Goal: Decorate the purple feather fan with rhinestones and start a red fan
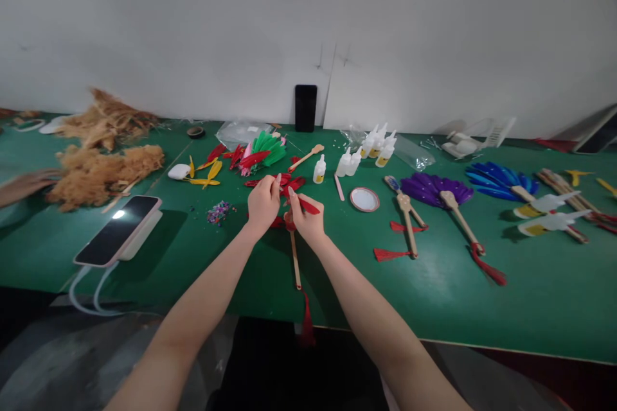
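My left hand is closed in a pinch over a cluster of red feathers; what lies between its fingertips is hidden. Beside it, my right hand grips a red feather whose tip sticks out past the thumb. Beneath both hands is a wooden fan handle, pointing toward me, with a red tassel hanging over the table edge. More loose red feathers lie just beyond my fingers. A small white glue bottle stands upright behind my right hand.
Left: a phone on a stand, purple sequins, yellow feathers, brown fluff, another person's hand. Behind: green feathers, several glue bottles. Right: a round lid, purple fan, blue fan.
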Available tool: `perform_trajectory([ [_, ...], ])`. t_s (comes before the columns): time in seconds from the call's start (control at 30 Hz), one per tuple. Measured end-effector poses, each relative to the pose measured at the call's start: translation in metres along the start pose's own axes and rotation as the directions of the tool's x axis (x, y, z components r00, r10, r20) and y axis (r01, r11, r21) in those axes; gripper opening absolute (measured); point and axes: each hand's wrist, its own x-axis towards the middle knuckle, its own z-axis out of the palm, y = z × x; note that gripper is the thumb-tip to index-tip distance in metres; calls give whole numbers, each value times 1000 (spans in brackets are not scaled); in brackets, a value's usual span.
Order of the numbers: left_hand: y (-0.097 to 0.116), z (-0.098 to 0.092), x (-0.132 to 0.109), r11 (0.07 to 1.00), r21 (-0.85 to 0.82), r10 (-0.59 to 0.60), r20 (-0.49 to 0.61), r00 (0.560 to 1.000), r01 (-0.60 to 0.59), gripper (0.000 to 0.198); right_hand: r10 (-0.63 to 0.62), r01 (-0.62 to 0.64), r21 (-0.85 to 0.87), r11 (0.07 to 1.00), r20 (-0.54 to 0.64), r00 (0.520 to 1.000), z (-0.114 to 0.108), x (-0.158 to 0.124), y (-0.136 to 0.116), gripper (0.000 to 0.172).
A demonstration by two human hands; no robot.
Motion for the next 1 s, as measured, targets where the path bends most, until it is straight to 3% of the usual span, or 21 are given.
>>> perform_trajectory([
  [0.37, 1, -1, 4, 986, -108, -125, 1, 992, 124, 38, 7, -7, 5, 1000, 1, 1000, 2, -1, 4, 39],
  [1.0, 4, 1, -1, 969, -179, -187, -71, 980, 172, 36, 43, -44, 53, 998, 13, 999, 1, -3, 1, 39],
])
